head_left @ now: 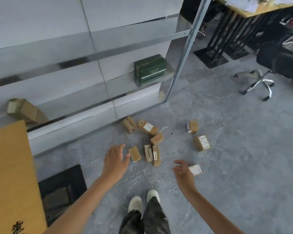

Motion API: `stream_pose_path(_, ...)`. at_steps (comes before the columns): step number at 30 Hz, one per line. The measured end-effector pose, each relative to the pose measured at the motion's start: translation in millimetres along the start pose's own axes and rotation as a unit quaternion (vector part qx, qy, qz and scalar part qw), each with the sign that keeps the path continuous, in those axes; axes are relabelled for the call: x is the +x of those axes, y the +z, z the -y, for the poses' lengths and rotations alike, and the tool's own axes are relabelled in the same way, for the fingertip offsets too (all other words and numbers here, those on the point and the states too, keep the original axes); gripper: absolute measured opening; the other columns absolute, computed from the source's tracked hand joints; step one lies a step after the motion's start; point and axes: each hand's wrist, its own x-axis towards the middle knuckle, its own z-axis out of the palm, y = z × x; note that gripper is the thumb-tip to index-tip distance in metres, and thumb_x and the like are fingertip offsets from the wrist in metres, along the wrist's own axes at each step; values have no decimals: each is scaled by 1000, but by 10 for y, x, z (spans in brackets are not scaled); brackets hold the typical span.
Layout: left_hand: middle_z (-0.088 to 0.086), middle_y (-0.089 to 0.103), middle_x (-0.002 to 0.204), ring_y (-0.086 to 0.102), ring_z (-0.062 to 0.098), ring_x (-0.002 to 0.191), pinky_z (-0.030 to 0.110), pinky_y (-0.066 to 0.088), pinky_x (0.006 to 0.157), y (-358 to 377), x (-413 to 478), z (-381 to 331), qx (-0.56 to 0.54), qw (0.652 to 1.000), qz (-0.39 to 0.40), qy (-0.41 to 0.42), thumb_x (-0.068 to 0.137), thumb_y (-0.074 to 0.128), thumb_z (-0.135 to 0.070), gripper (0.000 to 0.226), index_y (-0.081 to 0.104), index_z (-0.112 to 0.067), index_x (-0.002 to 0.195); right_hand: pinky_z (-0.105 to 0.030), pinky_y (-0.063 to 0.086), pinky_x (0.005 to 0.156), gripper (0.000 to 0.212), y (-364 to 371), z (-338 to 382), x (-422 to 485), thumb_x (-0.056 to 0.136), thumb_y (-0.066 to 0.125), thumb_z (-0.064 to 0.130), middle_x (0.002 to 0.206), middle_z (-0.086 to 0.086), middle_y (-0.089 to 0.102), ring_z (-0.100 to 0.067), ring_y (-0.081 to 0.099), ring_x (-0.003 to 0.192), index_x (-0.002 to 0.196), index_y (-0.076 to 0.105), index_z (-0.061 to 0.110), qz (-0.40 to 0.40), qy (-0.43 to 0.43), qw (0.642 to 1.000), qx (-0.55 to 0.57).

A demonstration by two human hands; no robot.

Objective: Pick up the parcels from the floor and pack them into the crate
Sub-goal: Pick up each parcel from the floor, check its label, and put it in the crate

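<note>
Several small brown cardboard parcels lie scattered on the grey floor in front of me. My left hand [116, 157] hovers open, fingers spread, just left of one brown parcel [135, 154]. My right hand [182, 169] is open with curled fingers, right beside a white-labelled parcel [195, 169]; whether it touches the parcel is unclear. A tight cluster of parcels [152, 154] lies between my hands, and more lie farther off [146, 127] and to the right [202, 143]. A black crate [74, 176] stands at lower left with a parcel inside.
A large tan cardboard panel [10, 174] covers the crate's left side. A metal shelf rack [95, 56] rises behind, holding a green box [150, 70] and a brown parcel [24, 110]. An office chair [259, 81] and desk legs stand at upper right.
</note>
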Motion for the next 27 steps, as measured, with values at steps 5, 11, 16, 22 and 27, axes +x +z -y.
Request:
stream_pose_path(5,6,42,141,37,22,131,34,31,108,857,935,314,9,999,51,-14,97,42,-28,46,36,-16,141,-15,47,63,26,687,-342,1092,98,43,15,100,-3,59,-6,52,69,123,51,12,70,23,994,-83)
stream_pose_path(11,7,38,145,37,24,131,35,32,105,2925,2384,1173,44,993,111,0,96,40,-16,50,29,-17,144,-19,44,66,30,2271,-1500,3073,94,47,14,117,-13,62,-26,59,94,122,55,7,100,28,985,-141)
stream_pose_path(16,10,41,141,43,29,125,40,38,100,4584,3114,2009,53,985,166,-18,95,40,-14,53,26,-17,146,-39,43,94,45,3597,-2673,4423,92,53,20,129,-18,45,-34,48,116,132,41,4,134,-7,964,-230)
stream_pose_path(22,11,40,137,43,28,122,37,41,94,5274,3354,2458,23,984,177,-22,96,39,-13,48,29,-16,143,-47,37,102,84,4168,-3404,4927,89,59,29,144,-24,18,-42,30,130,149,0,27,88,-94,904,-407)
stream_pose_path(27,8,44,136,51,27,113,40,45,93,4812,3176,2284,-24,989,142,-33,96,41,-13,47,32,-20,142,-38,49,85,72,3837,-2948,4696,83,66,25,125,-11,39,-26,51,105,141,25,27,71,-89,986,-121)
